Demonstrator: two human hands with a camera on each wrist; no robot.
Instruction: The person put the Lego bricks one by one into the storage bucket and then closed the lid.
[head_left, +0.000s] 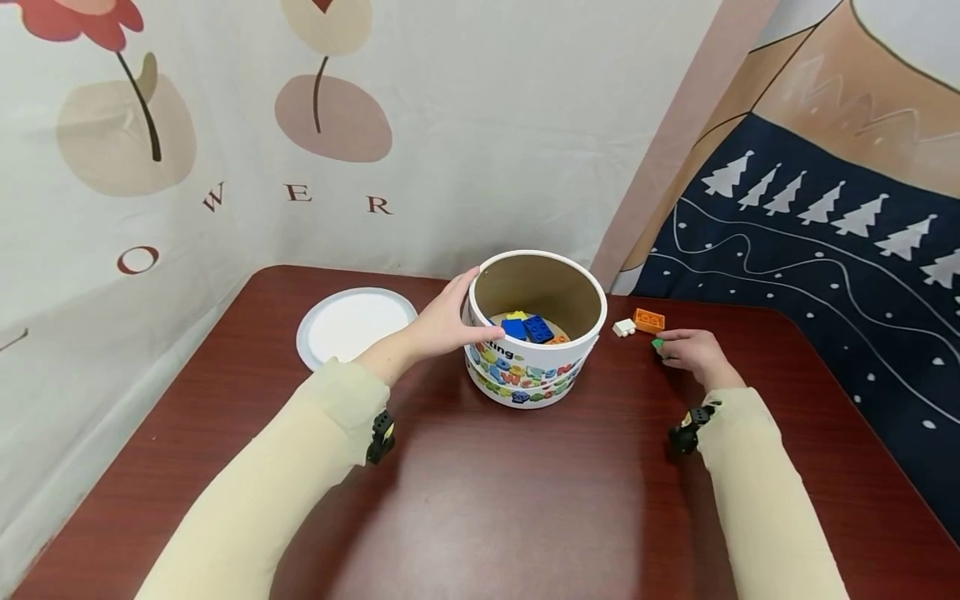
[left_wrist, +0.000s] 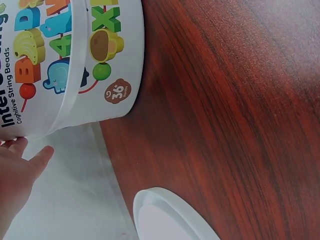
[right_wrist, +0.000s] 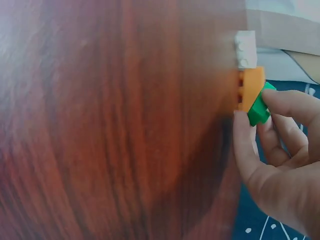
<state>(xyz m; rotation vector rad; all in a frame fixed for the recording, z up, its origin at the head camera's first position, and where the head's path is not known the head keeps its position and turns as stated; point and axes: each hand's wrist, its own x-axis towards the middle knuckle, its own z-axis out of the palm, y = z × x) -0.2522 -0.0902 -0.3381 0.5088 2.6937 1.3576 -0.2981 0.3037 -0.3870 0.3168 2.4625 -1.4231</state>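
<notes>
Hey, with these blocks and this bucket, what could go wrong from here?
The small green plastic block could slip, since the right hand merely pinches it. That hand might also nudge the orange rectangular plastic block close by. The round white printed bucket could shift if the left hand, touching its side, pushes.

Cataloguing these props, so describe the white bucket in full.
The bucket is white, round and open-topped, plastic or card by its look, with a tan interior, a white band across its front and colourful letter and animal prints. It stands upright on the reddish-brown table, several blocks inside; the left hand holds its left rim.
</notes>
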